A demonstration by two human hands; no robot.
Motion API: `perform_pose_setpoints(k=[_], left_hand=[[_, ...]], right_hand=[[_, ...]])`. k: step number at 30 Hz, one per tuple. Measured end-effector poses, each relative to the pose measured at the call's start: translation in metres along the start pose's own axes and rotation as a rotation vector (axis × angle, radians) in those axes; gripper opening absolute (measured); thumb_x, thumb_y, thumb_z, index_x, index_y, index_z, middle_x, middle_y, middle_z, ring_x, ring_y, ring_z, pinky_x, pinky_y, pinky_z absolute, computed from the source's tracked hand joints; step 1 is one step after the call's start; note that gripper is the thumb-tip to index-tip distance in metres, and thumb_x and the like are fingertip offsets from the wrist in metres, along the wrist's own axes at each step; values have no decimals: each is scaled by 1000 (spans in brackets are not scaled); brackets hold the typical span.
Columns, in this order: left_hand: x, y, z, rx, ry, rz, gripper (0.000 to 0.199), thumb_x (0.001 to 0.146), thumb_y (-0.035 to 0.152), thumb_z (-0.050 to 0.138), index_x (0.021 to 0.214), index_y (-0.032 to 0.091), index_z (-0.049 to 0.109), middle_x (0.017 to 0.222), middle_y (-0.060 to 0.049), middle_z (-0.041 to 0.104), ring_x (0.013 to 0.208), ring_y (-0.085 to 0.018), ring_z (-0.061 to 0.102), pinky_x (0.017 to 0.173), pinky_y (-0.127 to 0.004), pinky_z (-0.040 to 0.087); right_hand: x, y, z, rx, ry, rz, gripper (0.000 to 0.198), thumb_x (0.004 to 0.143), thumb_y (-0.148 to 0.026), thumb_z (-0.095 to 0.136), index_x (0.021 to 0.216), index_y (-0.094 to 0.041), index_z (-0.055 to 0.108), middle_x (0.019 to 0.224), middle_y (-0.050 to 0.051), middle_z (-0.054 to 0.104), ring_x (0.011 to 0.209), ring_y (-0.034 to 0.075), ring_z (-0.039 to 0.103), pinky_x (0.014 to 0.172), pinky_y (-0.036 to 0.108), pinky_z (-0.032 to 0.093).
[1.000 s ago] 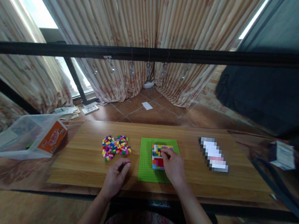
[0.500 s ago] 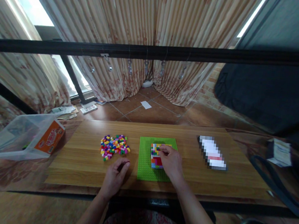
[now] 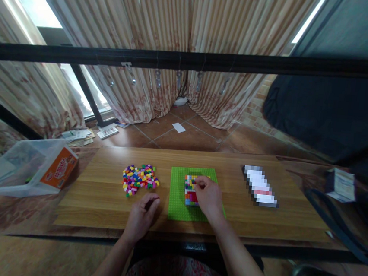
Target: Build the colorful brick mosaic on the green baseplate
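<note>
A green studded baseplate lies near the middle of the wooden table. On it stands a block of small multicoloured toy bricks, its right part hidden by my right hand. The thumb and forefinger of that hand are pinched together at the top of the block; whatever is between them is hidden. My left hand rests left of the baseplate, close to the table's front. Its fingers are curled into a pinch, with a tiny dark red spot at the tips. Just beyond it is a loose pile of coloured bricks.
A phone with a blurred screen lies right on the wooden table. A translucent plastic bin with an orange label stands at the left. A dark bar crosses beyond the table, before striped curtains.
The whole view has shifted slightly. My right hand stays pinched at the brick block with barely any movement, and my left hand keeps its place and pose.
</note>
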State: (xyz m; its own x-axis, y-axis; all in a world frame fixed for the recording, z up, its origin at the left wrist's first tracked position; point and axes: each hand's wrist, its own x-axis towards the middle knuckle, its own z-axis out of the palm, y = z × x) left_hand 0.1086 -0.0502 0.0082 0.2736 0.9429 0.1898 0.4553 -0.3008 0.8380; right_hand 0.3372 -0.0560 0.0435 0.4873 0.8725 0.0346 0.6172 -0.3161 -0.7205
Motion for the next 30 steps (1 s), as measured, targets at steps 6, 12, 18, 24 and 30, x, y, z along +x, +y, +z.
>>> perform_pose_setpoints(k=[6,12,18,24,30], left_hand=[[0,0,0,4,2,-5,18,88,34,53,89,19,63,84,-1,66,79,-14,61,74,-25,47],[0,4,0,5,12,0,19,88,35,53,87,19,63,82,-1,66,77,-15,61,74,-26,48],[1,3,-1,7,4,9,20,88,35,52,87,19,63,81,-2,66,77,-15,62,73,-26,49],[0,5,-1,19,10,7,19,88,34,53,88,19,64,82,-2,67,77,-15,62,72,-25,49],[0,3,0,36,9,5,17,88,32,53,88,20,64,82,-1,67,77,-14,61,72,-25,48]], right_hand=[[1,-2,-3,-31,-13,16,17,79,-18,57,91,-21,70,85,3,73,85,18,68,77,28,48],[-3,0,-1,-39,12,-8,21,81,-20,55,97,-22,68,85,3,73,87,17,68,79,27,47],[-3,0,0,-72,27,-16,21,81,-20,55,96,-22,69,83,3,73,84,19,68,73,27,47],[3,-2,-2,-95,-1,5,22,78,-18,56,95,-22,70,82,3,73,77,18,67,67,26,46],[7,-3,-3,-116,-28,15,24,77,-16,56,95,-22,71,82,4,73,77,17,67,66,26,45]])
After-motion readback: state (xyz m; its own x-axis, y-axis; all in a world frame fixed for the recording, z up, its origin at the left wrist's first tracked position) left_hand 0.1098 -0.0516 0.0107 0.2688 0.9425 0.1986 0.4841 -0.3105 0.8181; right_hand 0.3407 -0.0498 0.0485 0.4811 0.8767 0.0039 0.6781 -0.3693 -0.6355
